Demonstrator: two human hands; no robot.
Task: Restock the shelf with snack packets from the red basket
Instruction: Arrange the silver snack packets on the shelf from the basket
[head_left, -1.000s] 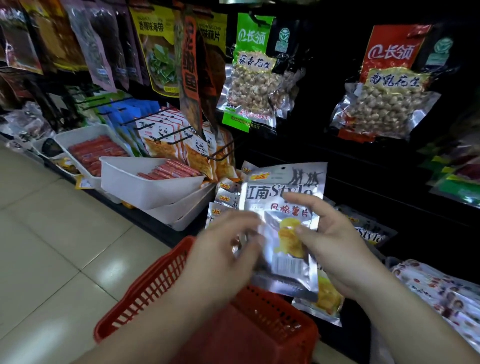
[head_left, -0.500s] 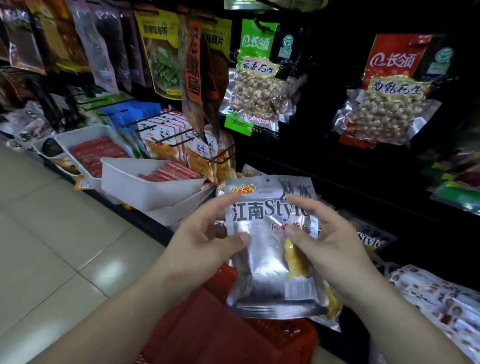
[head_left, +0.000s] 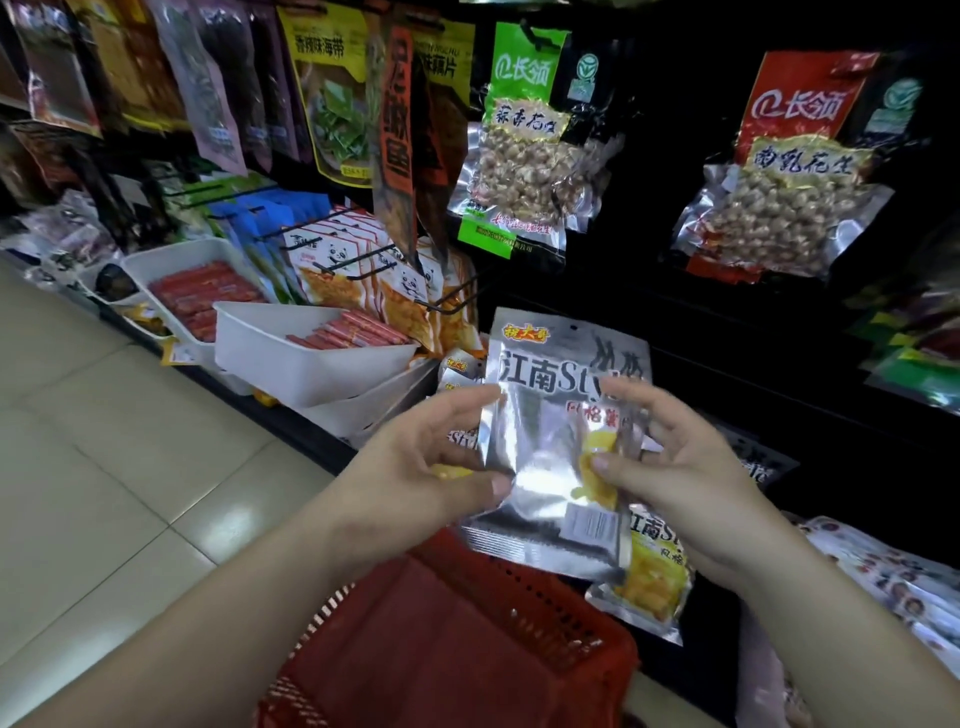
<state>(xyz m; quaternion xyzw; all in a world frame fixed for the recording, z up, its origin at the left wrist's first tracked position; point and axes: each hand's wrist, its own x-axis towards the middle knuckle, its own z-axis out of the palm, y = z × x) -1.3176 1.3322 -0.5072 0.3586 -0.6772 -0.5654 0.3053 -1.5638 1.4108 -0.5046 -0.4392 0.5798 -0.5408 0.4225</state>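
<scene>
Packet (head_left: 545, 447) is sitting between the hands, left hand (head_left: 415, 467) pinching its left edge, right hand (head_left: 685, 478) its right, above the basket (head_left: 441, 649).

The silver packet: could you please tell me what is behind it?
A second matching packet peeks out at its lower right; more packets show past its left edge. How many it covers cannot be seen.

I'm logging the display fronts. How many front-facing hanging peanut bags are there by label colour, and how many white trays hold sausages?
Green-label peanut bag: 1
Red-label peanut bag: 1
White sausage tray: 2
Total: 4
</scene>
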